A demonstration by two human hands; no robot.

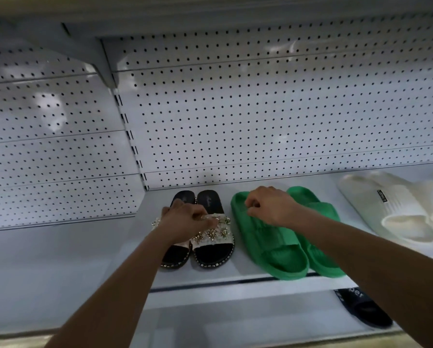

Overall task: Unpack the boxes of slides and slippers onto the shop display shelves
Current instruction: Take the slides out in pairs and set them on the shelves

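Observation:
A pair of black slides with jewelled white straps [211, 247] stands on the white display shelf [89, 247], toes toward me. My left hand [185, 221] grips the jewelled straps with curled fingers. To their right a pair of green slides [280, 249] sits on the same shelf, overhanging the front edge a little. My right hand [270, 208] grips the strap of the green slides near their heels.
A pair of white slides [396, 209] lies further right on the shelf. A dark slide with white lettering [363, 310] sits on the shelf below. A white pegboard back wall [260, 116] rises behind, with another shelf overhead.

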